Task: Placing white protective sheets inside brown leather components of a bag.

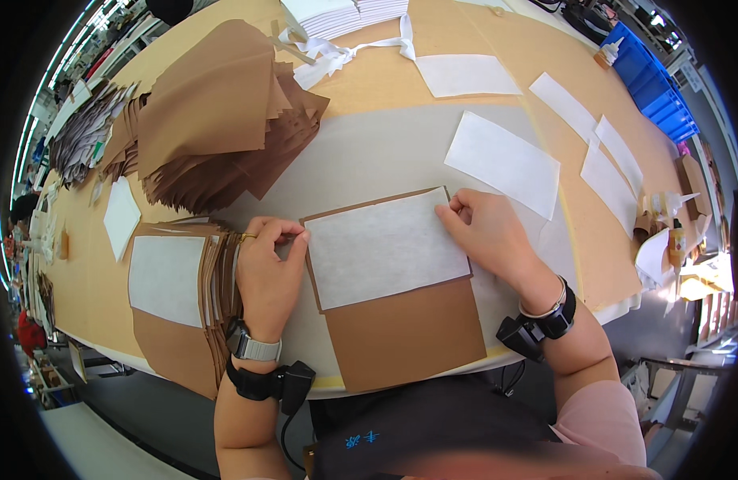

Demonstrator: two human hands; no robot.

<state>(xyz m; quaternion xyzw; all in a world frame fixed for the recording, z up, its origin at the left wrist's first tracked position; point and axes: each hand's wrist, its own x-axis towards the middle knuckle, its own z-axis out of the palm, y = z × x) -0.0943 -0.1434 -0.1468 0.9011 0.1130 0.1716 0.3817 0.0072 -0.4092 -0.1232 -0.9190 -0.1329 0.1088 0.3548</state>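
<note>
In front of me a white rectangular sheet (389, 250) lies over the upper part of a brown sheet (405, 336). A narrow brown border shows along the white sheet's edges. My left hand (271, 272) pinches the upper left edge with thumb and forefinger. At the upper right corner, my right hand (491, 234) is closed, thumb against curled fingers, on the white sheet's edge. Whether the brown layer is also gripped cannot be seen. Beside my left wrist is a stack of brown sheets (165, 340), its top one bearing a white sheet (167, 270).
A tall, fanned pile of brown sheets (205, 96) stands at the far left. Loose white sheets (505, 160) lie to the right, some overlapping. Beyond are a white stack (337, 18) with ribbon, a blue bin (645, 84) and small bottles (677, 244) at the table's right edge.
</note>
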